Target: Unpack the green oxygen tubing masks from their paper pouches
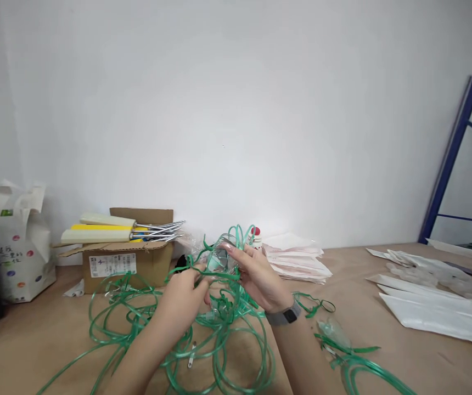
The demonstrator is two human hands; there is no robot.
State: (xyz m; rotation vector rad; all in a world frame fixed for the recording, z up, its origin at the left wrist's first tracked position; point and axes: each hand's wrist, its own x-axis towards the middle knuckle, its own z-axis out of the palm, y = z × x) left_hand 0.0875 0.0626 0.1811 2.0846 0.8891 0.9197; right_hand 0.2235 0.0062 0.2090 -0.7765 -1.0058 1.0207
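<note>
1. While the left hand [189, 285], just below the middle of the frame, is pinched narrow on a flat, dark-green strap [228, 277], the right hand [263, 277], slightly right of it, curls its fingers against a clear, soft plastic mask [215, 262]. Strands cover the right fingertips, so I cannot tell how firmly they grip.
2. Loops of glossy, translucent green plastic tubing [222, 331] spread from beneath both hands across the lower centre and lower left of the frame, on a brown-covered counter [343, 296].
3. Snagging looks the likeliest trouble: the loops cross one another, so a pull on the strap could tighten a knot or drag the lower coils along.
4. A small, pale, slim metal-looking piece [192, 355] lies among the coils at the lower centre; a sliding loop could sweep it away.
5. At the lower right, a separate coil of green tubing [367, 366] lies apart from the main tangle; a wide swing of the right forearm could knock it.
6. Left of centre, an open brown cardboard box [149, 269] carries yellow and cream-handled metal rods [104, 230]. The left-hand loops reach close to it and might catch on its edge if tugged.
</note>
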